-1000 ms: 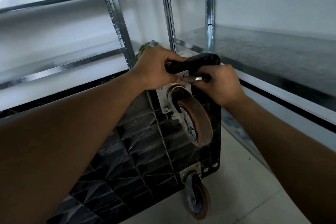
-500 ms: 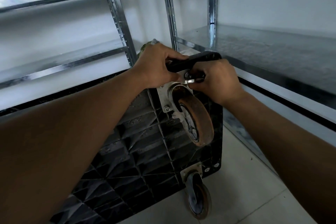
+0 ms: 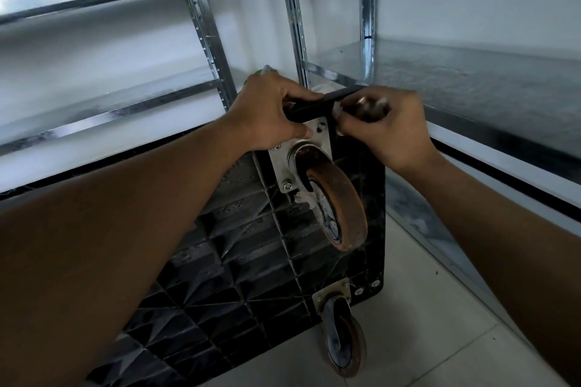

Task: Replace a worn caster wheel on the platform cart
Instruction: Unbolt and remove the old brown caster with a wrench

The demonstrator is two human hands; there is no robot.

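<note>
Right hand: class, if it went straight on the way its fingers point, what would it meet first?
Probably the cart's top edge, close beside the fingertips of the right hand; just past it, the left hand gripping that edge. Blur hides depth.

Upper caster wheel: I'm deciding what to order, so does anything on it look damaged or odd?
Yes. The upper caster wheel has a brown, discoloured tread, and pale debris is tangled around its hub. The lower caster wheel looks similarly grimy.
</note>
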